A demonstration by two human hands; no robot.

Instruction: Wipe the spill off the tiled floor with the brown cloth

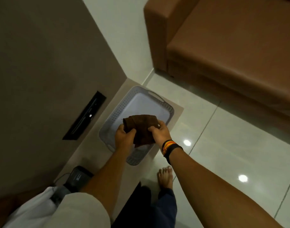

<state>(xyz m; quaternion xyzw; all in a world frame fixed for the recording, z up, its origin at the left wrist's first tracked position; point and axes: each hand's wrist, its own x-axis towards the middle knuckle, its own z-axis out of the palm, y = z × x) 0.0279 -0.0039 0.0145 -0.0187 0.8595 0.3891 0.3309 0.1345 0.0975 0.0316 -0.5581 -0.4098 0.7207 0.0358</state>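
The brown cloth [141, 127] hangs crumpled between both hands, held in the air above a grey perforated plastic tray [141, 100]. My left hand [123, 137] grips the cloth's left edge. My right hand [160, 133], with bands around the wrist, pinches the cloth's right side. The pale glossy tiled floor [223, 137] spreads to the right with two bright light reflections on it. I cannot make out a spill on the tiles.
A brown sofa [231, 46] fills the upper right. A brownish wall panel [42, 71] with a black slot [85, 116] stands on the left. The tray rests on a low beige ledge [95, 145]. A black device [79, 177] sits near my bare foot [165, 177].
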